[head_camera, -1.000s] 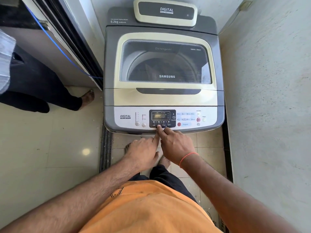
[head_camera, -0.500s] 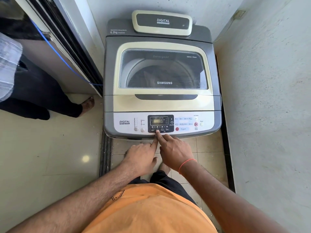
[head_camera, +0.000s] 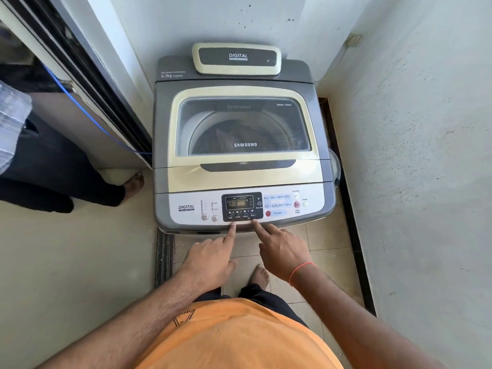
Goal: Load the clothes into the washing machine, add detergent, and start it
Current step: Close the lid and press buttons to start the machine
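Washing machine [head_camera: 239, 145]: top-loader standing on the floor in the corner between two walls, its lid [head_camera: 243, 129] down; dark clothes [head_camera: 226, 134] show faintly through the glass, inside the drum.
Control panel [head_camera: 242, 206]: along the machine's front edge, display [head_camera: 239, 202] lit, digits too blurred to read.
Left hand [head_camera: 210, 258]: index finger straight, tip at the lower left of the dark button block; other fingers curled, holding nothing.
Right hand [head_camera: 283, 251]: index finger straight, tip at the block's lower right near the Spin label; other fingers curled, gripping nothing.
Step, as judged: setting the cycle; loading looks done, detergent cannot be confirmed.
Start/pause button [head_camera: 296, 204]: off to the right, untouched.
Risk: two fingertips on closely spaced keys could register together or hit a neighbour, giving a wrong setting.
Risk: the power button [head_camera: 305, 204] sits just beside start; a slip there would switch the machine off.
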